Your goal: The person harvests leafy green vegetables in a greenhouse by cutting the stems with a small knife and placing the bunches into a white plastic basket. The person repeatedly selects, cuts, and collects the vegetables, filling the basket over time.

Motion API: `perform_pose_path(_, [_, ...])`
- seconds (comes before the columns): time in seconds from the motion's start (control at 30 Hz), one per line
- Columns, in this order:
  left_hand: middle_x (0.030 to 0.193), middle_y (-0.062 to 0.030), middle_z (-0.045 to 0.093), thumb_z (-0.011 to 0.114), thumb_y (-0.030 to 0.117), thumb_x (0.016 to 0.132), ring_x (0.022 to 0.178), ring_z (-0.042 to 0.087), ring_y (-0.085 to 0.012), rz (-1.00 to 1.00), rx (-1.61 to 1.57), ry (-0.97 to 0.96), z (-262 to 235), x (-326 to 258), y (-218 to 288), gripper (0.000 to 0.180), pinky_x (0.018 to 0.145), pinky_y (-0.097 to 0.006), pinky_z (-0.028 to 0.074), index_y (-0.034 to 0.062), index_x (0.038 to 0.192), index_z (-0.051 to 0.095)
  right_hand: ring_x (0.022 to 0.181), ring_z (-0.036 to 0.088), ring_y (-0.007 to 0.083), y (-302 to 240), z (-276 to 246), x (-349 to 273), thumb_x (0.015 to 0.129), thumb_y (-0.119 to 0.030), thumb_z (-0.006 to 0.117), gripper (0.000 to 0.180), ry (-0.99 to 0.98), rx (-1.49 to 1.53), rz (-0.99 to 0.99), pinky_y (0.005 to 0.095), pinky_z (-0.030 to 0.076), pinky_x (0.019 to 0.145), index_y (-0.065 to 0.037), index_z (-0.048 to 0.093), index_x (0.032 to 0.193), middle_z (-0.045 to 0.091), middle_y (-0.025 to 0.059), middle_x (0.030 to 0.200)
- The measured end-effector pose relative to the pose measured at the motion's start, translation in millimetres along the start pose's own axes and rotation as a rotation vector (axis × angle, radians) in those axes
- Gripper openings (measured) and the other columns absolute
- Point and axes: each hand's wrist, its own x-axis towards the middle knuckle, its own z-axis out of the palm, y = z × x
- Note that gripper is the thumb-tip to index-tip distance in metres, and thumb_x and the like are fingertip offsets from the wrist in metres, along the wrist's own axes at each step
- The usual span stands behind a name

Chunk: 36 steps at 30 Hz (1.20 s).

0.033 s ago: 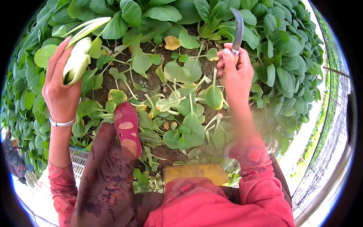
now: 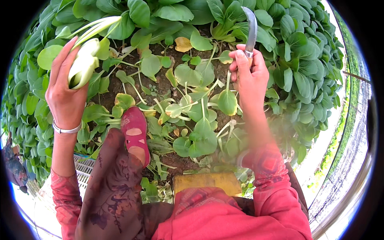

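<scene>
Bok choy (image 2: 85, 64) gripped in my left hand (image 2: 66, 94); right hand (image 2: 250, 76) clenches curved knife (image 2: 251, 30) above trimmed leaves (image 2: 198, 116) beside red shoe (image 2: 135, 134).

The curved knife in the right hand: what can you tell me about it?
The curved grey metal knife has a narrow, sickle-like blade that arcs up from the fist, its tip bending toward the leafy green plants at the top of the view. The blade looks dull and worn. Its handle is hidden inside the right hand, whose fingers wrap round it. The blade stands roughly upright; whether it touches any leaves is unclear.
</scene>
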Motion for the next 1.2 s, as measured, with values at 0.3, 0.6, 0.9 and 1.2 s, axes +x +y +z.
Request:
perform_pose_path(0.3, [0.129, -0.0027, 0.065, 0.077, 0.003, 0.069, 0.088, 0.068, -0.0198, 0.241, -0.04, -0.097, 10.1, 0.1, 42.8, 0.043, 0.075, -0.03, 0.053, 0.0012, 0.111, 0.069, 0.048, 0.046, 0.0019, -8.3, 75.0, -13.7, 0.088, -0.034, 0.074, 0.047, -0.442, 0.402, 0.392, 0.0171, 0.031, 0.038, -0.003, 0.058, 0.119, 0.065, 0.0041, 0.078])
perform_pose_path(0.6, [0.143, -0.0164, 0.05, 0.08, 0.001, 0.067, 0.105, 0.066, -0.026, -0.082, -0.456, -0.49, -3.9, -35.0, 52.3, 0.052, 0.092, -0.033, 0.053, 0.0046, 0.117, 0.067, 0.053, 0.051, 0.0063, -5.4, 95.3, -36.7, 0.088, -0.016, 0.074, 0.026, -0.147, 0.201, 0.33, 0.0201, 0.038, 0.048, -0.004, 0.064, 0.108, 0.063, 0.0021, 0.077])
perform_pose_path(0.9, [0.13, -0.0148, 0.061, 0.076, 0.002, 0.071, 0.115, 0.06, -0.0208, -0.559, -1.105, -0.721, -9.6, -38.0, 19.2, 0.051, 0.099, -0.032, 0.046, 0.0034, 0.12, 0.062, 0.05, 0.046, 0.0028, -13.9, 113.7, -80.6, 0.092, -0.026, 0.072, 0.026, -0.497, 0.263, 0.62, 0.0193, 0.034, 0.044, -0.006, 0.064, 0.106, 0.063, -0.0006, 0.072])
perform_pose_path(1.2, [0.113, -0.0182, 0.067, 0.066, 0.0, 0.072, 0.084, 0.067, -0.0352, 0.023, 0.096, -0.531, -2.6, 1.0, -26.5, 0.041, 0.074, -0.044, 0.054, 0.0023, 0.112, 0.062, 0.09, 0.064, 0.0271, 52.7, 160.3, -57.7, 0.098, -0.029, 0.058, 0.046, -0.526, -0.211, 0.185, 0.0376, 0.05, 0.081, 0.004, 0.053, 0.13, 0.064, 0.0187, 0.099])
